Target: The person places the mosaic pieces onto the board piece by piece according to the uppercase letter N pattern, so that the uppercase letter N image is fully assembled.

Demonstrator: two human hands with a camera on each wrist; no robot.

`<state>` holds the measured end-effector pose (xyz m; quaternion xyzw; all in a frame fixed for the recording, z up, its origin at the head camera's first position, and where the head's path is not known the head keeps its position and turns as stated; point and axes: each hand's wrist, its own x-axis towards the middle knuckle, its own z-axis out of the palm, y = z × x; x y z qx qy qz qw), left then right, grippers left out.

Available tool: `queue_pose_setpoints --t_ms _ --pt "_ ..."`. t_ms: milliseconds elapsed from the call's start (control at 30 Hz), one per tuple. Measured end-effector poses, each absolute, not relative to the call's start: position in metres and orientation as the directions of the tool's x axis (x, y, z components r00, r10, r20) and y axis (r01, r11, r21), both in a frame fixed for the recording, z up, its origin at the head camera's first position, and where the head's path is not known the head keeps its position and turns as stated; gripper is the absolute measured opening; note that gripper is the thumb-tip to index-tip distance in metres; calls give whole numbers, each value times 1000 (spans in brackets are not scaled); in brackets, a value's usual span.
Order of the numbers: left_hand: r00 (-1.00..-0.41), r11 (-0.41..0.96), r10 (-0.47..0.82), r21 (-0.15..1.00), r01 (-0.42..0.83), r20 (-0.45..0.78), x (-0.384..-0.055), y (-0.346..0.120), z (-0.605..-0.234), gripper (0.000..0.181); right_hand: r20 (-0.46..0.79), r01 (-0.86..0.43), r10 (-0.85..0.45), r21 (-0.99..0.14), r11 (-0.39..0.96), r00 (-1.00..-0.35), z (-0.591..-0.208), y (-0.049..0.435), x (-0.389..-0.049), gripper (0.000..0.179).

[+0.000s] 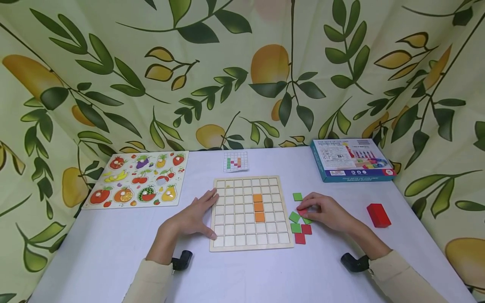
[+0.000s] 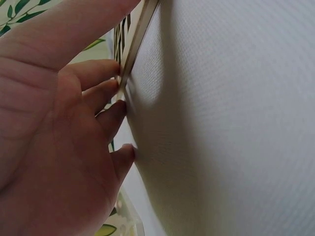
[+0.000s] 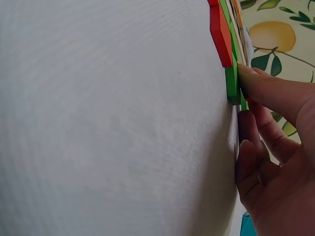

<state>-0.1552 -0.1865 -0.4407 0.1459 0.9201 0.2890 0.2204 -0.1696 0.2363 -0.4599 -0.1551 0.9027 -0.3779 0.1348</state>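
A wooden grid board (image 1: 232, 248) lies in front of me, three orange tiles (image 1: 258, 206) stacked in one column of its cells. My left hand (image 1: 191, 216) rests along the board's left edge, fingers spread and thumb at the lower corner. In the left wrist view its fingertips (image 2: 114, 110) meet the board's rim. Right of the board, my right hand (image 1: 329, 211) pinches a red tile (image 1: 302, 211) between thumb and fingers, partly hidden by them. Around it lie green tiles (image 1: 295, 228) and red tiles (image 1: 300, 238), close to the board's right side.
Behind the board lies a pattern card (image 1: 235, 161) with coloured squares. A fruit puzzle board (image 1: 138, 181) is at the back left, a boxed game (image 1: 352, 160) at the back right. A red block (image 1: 379, 215) sits right of my right hand. A leaf-patterned curtain (image 1: 242, 84) surrounds the table.
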Motion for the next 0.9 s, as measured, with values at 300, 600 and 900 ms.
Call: queue_pose_setpoints --t_ms 300,600,900 --pt "-862 794 384 594 126 -331 -155 -186 -441 123 -115 -188 -386 -726 662 -915 -457 239 -172 25" --pt "-862 794 382 596 121 -333 -155 -186 -441 122 -80 -194 -371 -740 644 -925 -451 238 -174 26" --pt "-859 796 389 591 132 -332 -155 -186 -440 122 -29 -245 -399 -749 615 -917 -450 231 -178 26"
